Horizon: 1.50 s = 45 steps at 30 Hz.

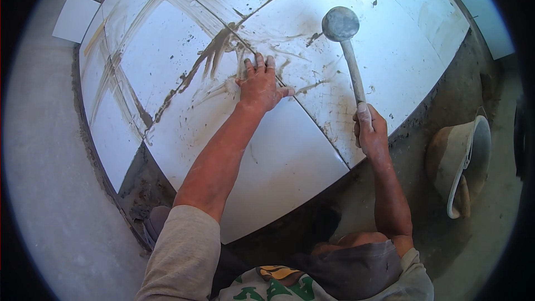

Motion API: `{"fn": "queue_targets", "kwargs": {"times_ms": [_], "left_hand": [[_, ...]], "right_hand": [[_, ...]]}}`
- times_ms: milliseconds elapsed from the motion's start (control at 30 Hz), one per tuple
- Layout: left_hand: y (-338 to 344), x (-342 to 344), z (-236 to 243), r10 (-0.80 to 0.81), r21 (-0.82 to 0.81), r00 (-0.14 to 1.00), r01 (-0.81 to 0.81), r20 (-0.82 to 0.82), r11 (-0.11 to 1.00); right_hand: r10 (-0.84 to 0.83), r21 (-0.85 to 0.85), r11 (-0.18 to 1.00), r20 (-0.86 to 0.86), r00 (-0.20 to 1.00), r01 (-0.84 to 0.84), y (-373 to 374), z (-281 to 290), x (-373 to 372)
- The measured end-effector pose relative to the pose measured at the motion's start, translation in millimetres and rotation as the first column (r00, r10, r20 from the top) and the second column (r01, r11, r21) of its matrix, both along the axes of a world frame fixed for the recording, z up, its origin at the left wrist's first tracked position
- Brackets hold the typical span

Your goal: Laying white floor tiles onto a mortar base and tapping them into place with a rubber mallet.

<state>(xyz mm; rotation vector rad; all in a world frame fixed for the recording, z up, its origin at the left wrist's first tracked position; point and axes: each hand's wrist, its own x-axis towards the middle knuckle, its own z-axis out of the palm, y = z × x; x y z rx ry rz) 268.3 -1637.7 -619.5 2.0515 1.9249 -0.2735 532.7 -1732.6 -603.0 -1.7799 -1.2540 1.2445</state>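
Left hand (260, 86) spread on near white tile (278, 161), by its right edge; right hand (370, 131) wraps mallet (349, 54) handle, head above neighbouring tile (390, 72). Stray swing could smash fingers; overhard blow could crack tile.

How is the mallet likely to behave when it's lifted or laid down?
The mallet is probably top-heavy: its bulky head sits at the far end of a slim handle, well away from the right hand. The handle looks straight, so it likely won't flex much. Laid down, it might roll, since the head looks rounded.
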Motion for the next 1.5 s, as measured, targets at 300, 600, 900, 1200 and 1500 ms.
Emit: {"fn": "queue_targets", "kwargs": {"times_ms": [300, 600, 900, 1200, 1500], "left_hand": [[4.1, -15.3, -16.8, -0.021, 0.104, 0.999, 0.024, -0.026, 0.994], [3.3, -11.2, -16.0, -0.104, 0.12, 0.994, 0.108, -0.037, 0.987], [-1.1, 3.8, -3.3, -0.104, 0.095, 0.993, 0.108, -0.049, 0.99], [-0.2, -4.8, -7.4, -0.124, 0.114, 0.988, 0.134, -0.089, 0.984], [-0.9, -7.9, -5.6, -0.127, 0.114, 0.989, 0.136, -0.077, 0.984]], "right_hand": [[0.012, 0.074, 0.997, 0.191, 0.982, -0.027, -6.4, 20.3, 24.5], [0.072, 0.11, 0.984, 0.455, 0.888, -0.137, -12.3, 48.7, 22.6], [0.23, -0.163, 0.972, 0.53, 0.816, -0.168, -7.1, 83.0, 52.0], [0.296, 0.123, 0.868, 0.65, 0.7, -0.481, 92.4, 125.8, 24.8], [0.593, -0.412, 0.761, 0.754, 0.282, -0.501, 112.6, 144.9, 62.4]]}}
